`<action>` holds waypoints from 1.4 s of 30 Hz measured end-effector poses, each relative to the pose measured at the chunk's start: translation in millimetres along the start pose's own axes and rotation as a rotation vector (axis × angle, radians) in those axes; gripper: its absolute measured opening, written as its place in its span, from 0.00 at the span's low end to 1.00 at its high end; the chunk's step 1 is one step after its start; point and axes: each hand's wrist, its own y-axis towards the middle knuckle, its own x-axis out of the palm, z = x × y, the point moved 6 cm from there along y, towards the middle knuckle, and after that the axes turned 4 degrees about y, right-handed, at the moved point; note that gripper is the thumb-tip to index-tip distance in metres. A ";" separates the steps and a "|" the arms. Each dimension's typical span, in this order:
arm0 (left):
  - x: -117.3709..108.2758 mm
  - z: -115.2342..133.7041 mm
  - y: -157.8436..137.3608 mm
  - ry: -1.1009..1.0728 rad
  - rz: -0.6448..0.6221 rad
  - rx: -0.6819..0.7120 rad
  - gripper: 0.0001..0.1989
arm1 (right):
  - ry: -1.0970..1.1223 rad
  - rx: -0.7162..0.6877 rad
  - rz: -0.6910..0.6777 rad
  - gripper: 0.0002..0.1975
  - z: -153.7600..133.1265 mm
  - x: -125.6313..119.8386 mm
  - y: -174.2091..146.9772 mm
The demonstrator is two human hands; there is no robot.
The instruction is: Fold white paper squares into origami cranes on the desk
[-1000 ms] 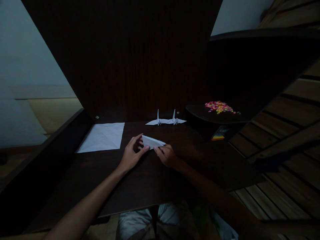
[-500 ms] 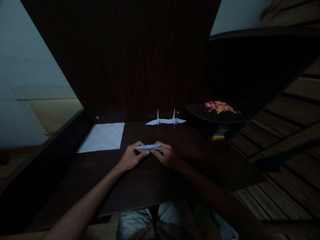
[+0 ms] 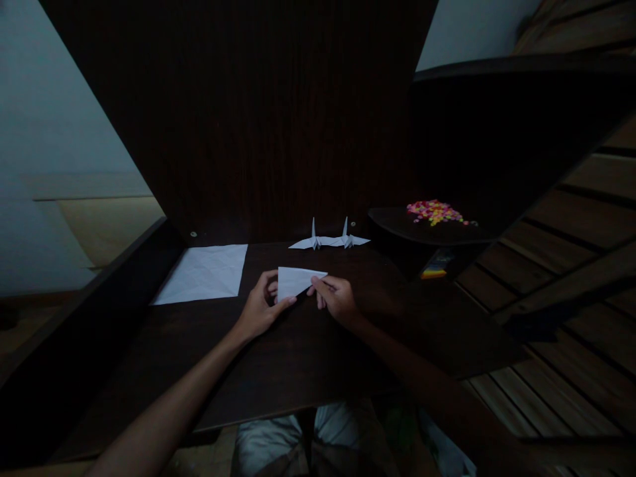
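Note:
A small folded piece of white paper (image 3: 294, 281) is held up between both hands, its broad face toward me. My left hand (image 3: 261, 301) grips its left side, thumb along the lower edge. At the narrow right end, my right hand (image 3: 335, 298) pinches the tip between thumb and fingers. Behind them, two white origami cranes (image 3: 329, 241) stand side by side at the back of the desk. A flat, creased sheet of white paper (image 3: 203, 273) lies to the left of my hands.
On a rounded corner shelf (image 3: 397, 222) at the right sits a pile of small colourful pieces (image 3: 436, 212). A rainbow-striped item (image 3: 434, 272) is below it. The dark desk (image 3: 278, 371) has a raised side panel (image 3: 89, 318) on the left and a tall back panel (image 3: 248, 112).
The folded paper has turned from nearly edge-on to showing its broad face. My right hand has shifted slightly right, onto the narrow tip.

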 end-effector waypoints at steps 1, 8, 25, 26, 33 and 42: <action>-0.3 -0.5 0.2 -0.015 0.019 0.006 0.28 | 0.028 0.026 0.027 0.18 1.2 -1.3 1.2; -7.4 3.4 0.8 0.031 0.156 0.060 0.27 | 0.179 0.143 0.117 0.16 5.4 -10.0 9.1; -16.1 10.1 -1.1 0.228 0.197 0.057 0.17 | 0.261 0.225 0.004 0.15 17.3 -5.7 10.2; -16.3 10.4 -1.0 0.221 0.198 0.055 0.17 | 0.267 0.216 -0.005 0.15 16.5 -4.7 9.8; -18.5 9.3 -1.4 0.111 0.228 -0.002 0.14 | 0.238 0.237 -0.062 0.20 16.5 3.9 7.6; -25.9 -14.0 5.9 -0.267 0.286 -0.169 0.14 | 0.195 0.374 -0.188 0.13 25.0 10.4 3.8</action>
